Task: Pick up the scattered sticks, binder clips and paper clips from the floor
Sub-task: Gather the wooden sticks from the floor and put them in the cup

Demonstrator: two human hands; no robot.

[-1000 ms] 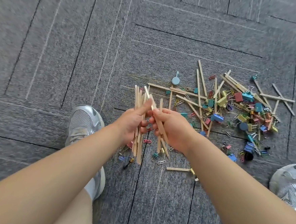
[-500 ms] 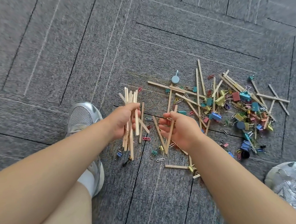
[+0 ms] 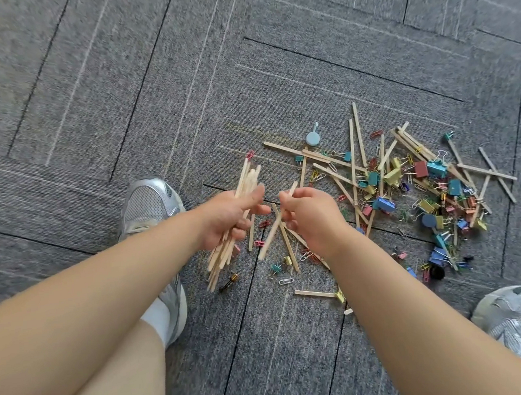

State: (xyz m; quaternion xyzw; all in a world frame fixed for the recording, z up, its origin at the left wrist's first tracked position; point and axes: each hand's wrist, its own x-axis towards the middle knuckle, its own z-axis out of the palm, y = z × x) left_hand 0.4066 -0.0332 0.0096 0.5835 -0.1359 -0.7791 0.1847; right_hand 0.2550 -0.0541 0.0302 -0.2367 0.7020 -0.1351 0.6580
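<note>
Grey carpet with dark seams and pale lines carries everything, and plain carpet runs wide on the left and far sides of the clutter. Toward the left, a silver shoe stands near the left hand, whose fingers curl round a bundle of sticks. The bundle is tilted, its top ends fanning past the thumb and its lower ends reaching toward a small dark clip. A narrow gap parts that hand from the right hand, which pinches a single stick between thumb and fingertips, slanted down to the left. Under and below the two hands a few loose sticks and a white paper clip lie on the carpet. Further right spreads the main heap of crossed sticks, coloured binder clips and paper clips, tangled together, with a round pale-blue piece at its far left edge. A second silver shoe sits at the lower right, apart from the heap
</note>
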